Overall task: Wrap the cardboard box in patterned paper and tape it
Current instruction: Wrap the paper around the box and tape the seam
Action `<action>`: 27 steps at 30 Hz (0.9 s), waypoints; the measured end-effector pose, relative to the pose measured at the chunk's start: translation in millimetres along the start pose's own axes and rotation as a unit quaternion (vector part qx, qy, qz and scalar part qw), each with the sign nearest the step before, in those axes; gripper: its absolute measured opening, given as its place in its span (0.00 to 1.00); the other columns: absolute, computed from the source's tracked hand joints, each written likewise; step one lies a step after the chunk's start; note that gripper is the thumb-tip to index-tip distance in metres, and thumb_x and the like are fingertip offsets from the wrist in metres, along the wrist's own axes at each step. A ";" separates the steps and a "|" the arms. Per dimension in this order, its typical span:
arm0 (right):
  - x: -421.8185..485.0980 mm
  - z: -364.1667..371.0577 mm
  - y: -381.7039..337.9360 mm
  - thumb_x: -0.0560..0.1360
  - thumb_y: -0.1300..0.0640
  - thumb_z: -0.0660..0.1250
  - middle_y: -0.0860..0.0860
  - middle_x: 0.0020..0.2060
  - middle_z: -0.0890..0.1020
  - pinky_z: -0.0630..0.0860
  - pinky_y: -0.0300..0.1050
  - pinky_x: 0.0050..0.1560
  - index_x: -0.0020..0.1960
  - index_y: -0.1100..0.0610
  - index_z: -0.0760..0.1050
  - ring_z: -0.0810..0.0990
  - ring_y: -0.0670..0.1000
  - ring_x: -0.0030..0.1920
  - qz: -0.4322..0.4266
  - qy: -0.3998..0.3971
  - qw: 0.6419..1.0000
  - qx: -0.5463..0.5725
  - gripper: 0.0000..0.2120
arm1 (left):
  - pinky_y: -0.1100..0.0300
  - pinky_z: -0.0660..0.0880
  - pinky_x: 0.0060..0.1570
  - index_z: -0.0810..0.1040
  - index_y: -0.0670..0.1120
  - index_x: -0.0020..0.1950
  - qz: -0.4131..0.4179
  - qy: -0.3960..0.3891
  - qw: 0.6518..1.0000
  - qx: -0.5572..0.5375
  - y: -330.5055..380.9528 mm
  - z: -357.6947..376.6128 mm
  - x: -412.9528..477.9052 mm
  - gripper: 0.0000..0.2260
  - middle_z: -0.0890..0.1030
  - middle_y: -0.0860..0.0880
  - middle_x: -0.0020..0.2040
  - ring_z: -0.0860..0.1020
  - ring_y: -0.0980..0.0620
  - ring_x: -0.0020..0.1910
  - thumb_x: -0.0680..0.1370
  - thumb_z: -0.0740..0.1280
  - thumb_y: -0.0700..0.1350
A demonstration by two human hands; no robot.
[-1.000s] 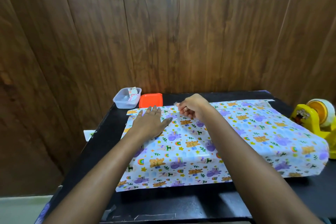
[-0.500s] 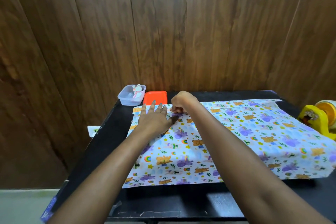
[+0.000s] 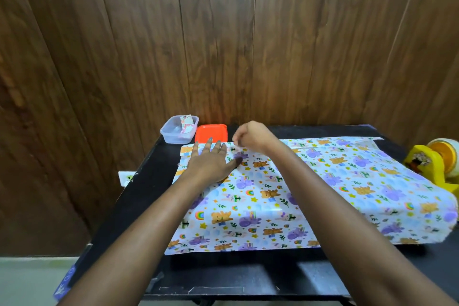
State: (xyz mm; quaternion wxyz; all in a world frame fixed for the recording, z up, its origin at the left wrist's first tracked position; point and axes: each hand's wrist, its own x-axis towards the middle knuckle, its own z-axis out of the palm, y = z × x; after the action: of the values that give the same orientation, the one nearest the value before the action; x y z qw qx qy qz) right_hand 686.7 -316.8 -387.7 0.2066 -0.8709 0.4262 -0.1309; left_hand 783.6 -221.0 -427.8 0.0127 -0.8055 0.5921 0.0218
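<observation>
On the patterned paper (image 3: pixel 323 181), flat left hand (image 3: pixel 211 164) beside curled right hand (image 3: pixel 253 136).

No word, number or brand name can be read anywhere in this view. The patterned paper (image 3: pixel 323 181) carries only drawings of bears, purple animals, rainbows, stars and leaves, with no lettering among them. The printed packet (image 3: pixel 186 123) in the clear tub (image 3: pixel 171 138), the sticker (image 3: pixel 419 158) on the yellow tape dispenser (image 3: pixel 427 169) and the small white tag (image 3: pixel 126 177) at the table's left edge all bear marks too small or blurred to make out.
</observation>
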 end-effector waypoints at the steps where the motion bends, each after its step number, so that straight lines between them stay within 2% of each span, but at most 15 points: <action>1: -6.0 6.2 2.2 0.76 0.65 0.61 0.55 0.55 0.81 0.73 0.44 0.56 0.54 0.59 0.80 0.78 0.54 0.55 -0.038 -0.003 0.999 -0.031 0.11 | 0.45 0.36 0.71 0.46 0.47 0.78 -0.001 -0.005 1.000 0.000 -0.2 -0.2 0.8 0.33 0.44 0.50 0.78 0.39 0.50 0.76 0.79 0.42 0.65; 2: -11.5 10.9 5.1 0.77 0.65 0.60 0.54 0.60 0.79 0.72 0.44 0.59 0.59 0.59 0.79 0.75 0.54 0.60 -0.067 -0.025 0.994 -0.077 0.14 | 0.45 0.36 0.71 0.46 0.47 0.78 -0.003 -0.011 1.000 0.000 -0.6 -0.9 1.7 0.32 0.44 0.50 0.78 0.39 0.50 0.76 0.79 0.43 0.64; 4: -18.0 15.2 12.9 0.79 0.63 0.58 0.54 0.61 0.78 0.70 0.48 0.63 0.62 0.59 0.76 0.71 0.55 0.63 -0.103 -0.055 0.985 -0.129 0.15 | 0.45 0.36 0.71 0.45 0.48 0.78 -0.008 -0.023 1.000 0.000 -1.4 -2.8 2.7 0.32 0.43 0.51 0.78 0.38 0.50 0.76 0.79 0.43 0.64; 6: -21.1 12.2 21.7 0.79 0.62 0.57 0.54 0.62 0.77 0.68 0.50 0.65 0.63 0.58 0.76 0.70 0.55 0.65 -0.112 -0.075 0.981 -0.142 0.16 | 0.45 0.35 0.71 0.44 0.48 0.78 -0.012 -0.029 1.000 -0.004 -0.3 -3.0 2.2 0.32 0.43 0.51 0.78 0.38 0.50 0.76 0.79 0.43 0.64; 9: -17.9 11.4 28.9 0.79 0.59 0.57 0.51 0.58 0.78 0.69 0.45 0.62 0.61 0.54 0.77 0.72 0.56 0.64 -0.107 -0.056 0.984 -0.130 0.14 | 0.44 0.35 0.71 0.45 0.47 0.78 -0.011 -0.024 1.000 -0.005 0.0 -1.1 2.4 0.32 0.43 0.51 0.78 0.37 0.50 0.75 0.79 0.42 0.64; 10: -17.8 14.4 31.2 0.80 0.57 0.56 0.51 0.60 0.77 0.68 0.45 0.62 0.63 0.51 0.75 0.70 0.56 0.66 -0.114 -0.055 0.982 -0.137 0.15 | 0.44 0.35 0.71 0.45 0.47 0.78 -0.010 -0.021 1.000 -0.004 0.1 -1.3 2.4 0.32 0.43 0.51 0.78 0.36 0.50 0.75 0.79 0.42 0.64; 11: -18.8 17.7 31.0 0.81 0.55 0.54 0.51 0.65 0.74 0.65 0.48 0.66 0.68 0.48 0.71 0.65 0.56 0.70 -0.113 -0.071 0.980 -0.147 0.17 | 0.44 0.34 0.71 0.45 0.47 0.78 -0.010 -0.021 1.000 -0.002 -1.6 -1.3 2.8 0.32 0.43 0.51 0.78 0.36 0.50 0.75 0.79 0.42 0.64; 13: -24.8 18.0 34.0 0.82 0.54 0.52 0.48 0.73 0.65 0.60 0.51 0.71 0.73 0.47 0.64 0.58 0.52 0.75 -0.106 -0.108 0.979 -0.139 0.19 | 0.43 0.33 0.70 0.46 0.48 0.78 -0.010 -0.022 1.000 0.008 -1.2 -2.6 1.9 0.31 0.44 0.51 0.78 0.36 0.50 0.75 0.80 0.42 0.63; 14: -28.2 14.3 35.5 0.82 0.55 0.54 0.47 0.73 0.65 0.60 0.47 0.72 0.71 0.49 0.67 0.60 0.50 0.74 -0.106 -0.114 0.983 -0.096 0.19 | 0.43 0.32 0.70 0.46 0.48 0.78 -0.009 -0.022 1.000 0.017 -0.8 -3.4 1.1 0.30 0.44 0.51 0.78 0.36 0.50 0.75 0.80 0.42 0.63; 16: -34.0 2.3 42.0 0.80 0.58 0.60 0.48 0.68 0.72 0.65 0.40 0.67 0.63 0.55 0.77 0.69 0.48 0.69 -0.089 -0.094 0.991 0.020 0.14 | 0.43 0.32 0.69 0.47 0.48 0.78 -0.007 -0.011 1.000 0.025 0.7 -4.6 -1.4 0.29 0.45 0.51 0.78 0.37 0.49 0.75 0.81 0.42 0.61; 18: -35.1 -9.2 54.4 0.78 0.60 0.62 0.50 0.63 0.77 0.70 0.42 0.63 0.57 0.58 0.80 0.74 0.51 0.64 -0.062 -0.030 0.996 0.051 0.12 | 0.43 0.34 0.70 0.48 0.47 0.78 0.007 0.007 1.000 0.028 3.6 -5.2 -3.6 0.25 0.46 0.52 0.78 0.38 0.49 0.76 0.82 0.43 0.57; 21: -29.3 -23.4 79.7 0.78 0.60 0.61 0.52 0.69 0.71 0.66 0.45 0.66 0.67 0.55 0.72 0.69 0.53 0.68 -0.024 -0.005 1.000 -0.016 0.18 | 0.45 0.39 0.72 0.49 0.47 0.77 0.057 0.035 0.996 0.060 16.8 -11.1 -10.5 0.22 0.47 0.52 0.78 0.42 0.51 0.76 0.84 0.46 0.49; 24: -22.5 -41.3 104.7 0.79 0.54 0.62 0.51 0.72 0.67 0.67 0.47 0.66 0.71 0.50 0.67 0.71 0.53 0.66 0.017 -0.029 0.999 -0.009 0.21 | 0.51 0.46 0.73 0.55 0.46 0.77 0.058 0.039 0.996 -0.060 39.4 -27.7 -34.0 0.24 0.53 0.48 0.77 0.47 0.51 0.76 0.82 0.52 0.52; 26: -19.4 -53.6 117.7 0.79 0.55 0.61 0.51 0.70 0.70 0.67 0.41 0.60 0.71 0.53 0.68 0.73 0.52 0.64 0.031 -0.044 0.998 0.031 0.20 | 0.54 0.50 0.72 0.56 0.46 0.76 0.112 -0.008 0.982 -0.155 60.2 -30.7 -60.4 0.29 0.55 0.47 0.77 0.47 0.51 0.76 0.80 0.57 0.58; 27: -19.0 -58.5 121.1 0.80 0.56 0.60 0.52 0.68 0.72 0.67 0.39 0.58 0.70 0.54 0.69 0.74 0.52 0.64 0.040 -0.052 0.997 0.037 0.19 | 0.55 0.48 0.72 0.54 0.47 0.77 0.153 -0.039 0.974 -0.166 71.1 -28.2 -74.6 0.32 0.53 0.49 0.77 0.46 0.53 0.76 0.78 0.59 0.60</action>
State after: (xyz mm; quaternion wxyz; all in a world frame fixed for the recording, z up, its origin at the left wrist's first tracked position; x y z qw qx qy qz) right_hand 568.3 -382.9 -394.3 0.2655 -0.8508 0.4439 -0.0929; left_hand 694.2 -172.4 -395.5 -0.1015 -0.6950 0.6953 0.1525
